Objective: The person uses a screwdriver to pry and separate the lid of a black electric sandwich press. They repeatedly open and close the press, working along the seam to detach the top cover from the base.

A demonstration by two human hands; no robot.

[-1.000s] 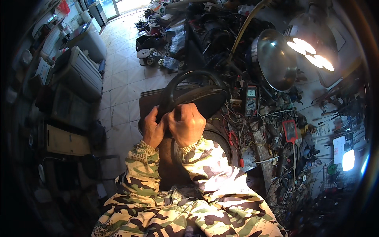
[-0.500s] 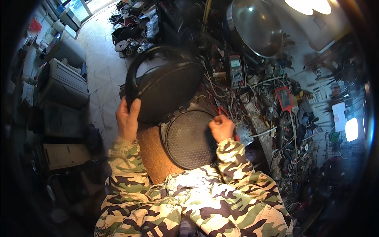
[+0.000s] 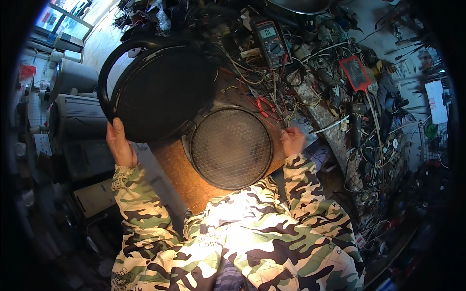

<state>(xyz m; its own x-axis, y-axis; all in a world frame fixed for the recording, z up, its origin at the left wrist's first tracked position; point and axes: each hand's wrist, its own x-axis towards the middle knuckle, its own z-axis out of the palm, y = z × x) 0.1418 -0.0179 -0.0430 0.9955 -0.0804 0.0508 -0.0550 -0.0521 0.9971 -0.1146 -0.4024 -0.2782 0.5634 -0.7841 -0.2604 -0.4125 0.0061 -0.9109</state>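
A round black electric griddle lies open on a brown board (image 3: pixel 170 169): its lid (image 3: pixel 160 89) with a curved handle leans back to the upper left, and its lower plate (image 3: pixel 230 148) shows a honeycomb pattern. My left hand (image 3: pixel 120 141) grips the lid's left edge near the handle. My right hand (image 3: pixel 292 141) is right of the lower plate, fingers closed around a thin dark thing that I cannot make out. Red-handled pliers (image 3: pixel 263 107) and loose wires sit just above that hand.
A multimeter (image 3: pixel 272 43), a red-framed tool (image 3: pixel 355 72) and heaps of wires and parts cover the bench at the back and right. A steel bowl (image 3: pixel 298 4) is at the top. Grey appliances (image 3: pixel 77 119) stand on the left beside the tiled floor (image 3: pixel 90 39).
The lid has swung up and back to the left with my left hand, exposing the lower plate. My right hand has left the lid and moved right. The view has shifted.
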